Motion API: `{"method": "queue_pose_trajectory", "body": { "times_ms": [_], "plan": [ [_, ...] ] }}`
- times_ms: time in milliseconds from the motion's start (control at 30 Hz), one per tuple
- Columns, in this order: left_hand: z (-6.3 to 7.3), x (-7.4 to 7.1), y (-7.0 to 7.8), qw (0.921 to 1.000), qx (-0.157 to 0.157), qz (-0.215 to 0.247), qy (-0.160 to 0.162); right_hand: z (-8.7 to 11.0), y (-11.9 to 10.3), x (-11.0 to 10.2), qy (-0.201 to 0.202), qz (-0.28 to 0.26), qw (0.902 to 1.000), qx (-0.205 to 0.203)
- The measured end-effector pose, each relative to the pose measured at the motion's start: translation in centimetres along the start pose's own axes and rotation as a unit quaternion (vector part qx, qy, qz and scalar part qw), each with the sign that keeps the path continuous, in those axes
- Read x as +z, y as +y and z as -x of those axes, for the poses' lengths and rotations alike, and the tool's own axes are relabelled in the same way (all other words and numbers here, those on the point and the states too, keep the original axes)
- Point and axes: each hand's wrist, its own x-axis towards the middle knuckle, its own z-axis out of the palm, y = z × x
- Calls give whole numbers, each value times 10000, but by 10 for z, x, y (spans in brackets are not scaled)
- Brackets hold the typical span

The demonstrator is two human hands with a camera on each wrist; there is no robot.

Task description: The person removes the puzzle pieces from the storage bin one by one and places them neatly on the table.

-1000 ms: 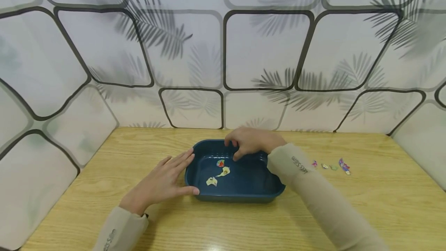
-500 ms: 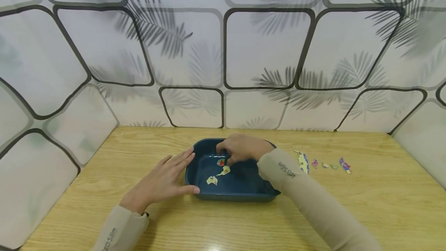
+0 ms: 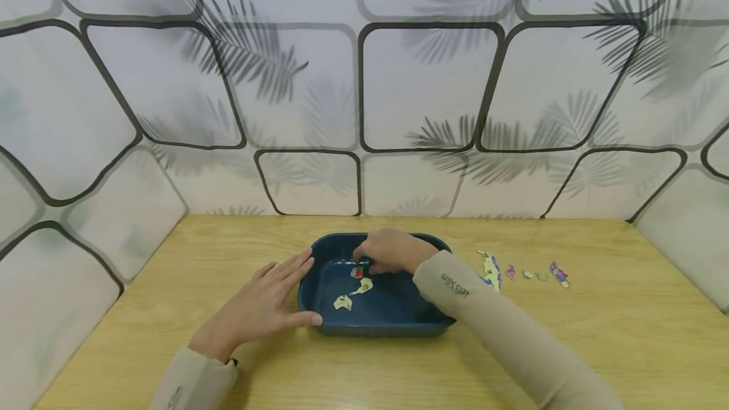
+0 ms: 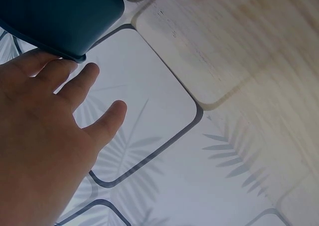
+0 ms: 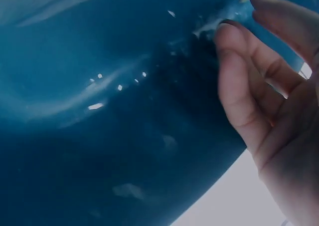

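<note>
A deep blue tray (image 3: pixel 393 329) stands on the wooden table. Inside lie two cream-coloured cutouts, one by the left front (image 3: pixel 342 302) and one nearer the middle (image 3: pixel 366 285), plus a small red and green cutout (image 3: pixel 357 273). My left hand (image 3: pixel 259 305) rests its straight fingers and thumb against the tray's left rim. Over the back of the tray, my right hand (image 3: pixel 393 250) reaches down with bent fingers beside the red and green cutout. In the right wrist view, a gap shows between thumb and fingers (image 5: pixel 234 81), and nothing is visible between them.
Right of the tray, a larger yellow and blue cutout (image 3: pixel 491 271) lies partly behind the right sleeve (image 3: pixel 484 309). Several smaller cutouts, including a pink one (image 3: pixel 510 272) and a purple one (image 3: pixel 559 274), lie farther right. A patterned backdrop (image 3: pixel 319 106) surrounds the table.
My right hand has moved left and lower into the tray, towards the red and green cutout. The yellow and blue cutout has come out from behind the sleeve. My left hand stays at the rim.
</note>
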Motion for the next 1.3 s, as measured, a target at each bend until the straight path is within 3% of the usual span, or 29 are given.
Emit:
{"method": "queue_pose_trajectory", "body": {
  "times_ms": [333, 1033, 1300],
  "plan": [
    [-2, 1, -2, 9999, 110, 6, 121, -5, -2, 6, 617, 212, 9973, -334],
    [0, 1, -2, 10000, 11, 71, 4, -8, -2, 7, 284, -574, 9978, -146],
    [-1, 1, -2, 10000, 1, 50, -9, -8, -3, 9, 431, -645, 9969, -107]
  ]
}}
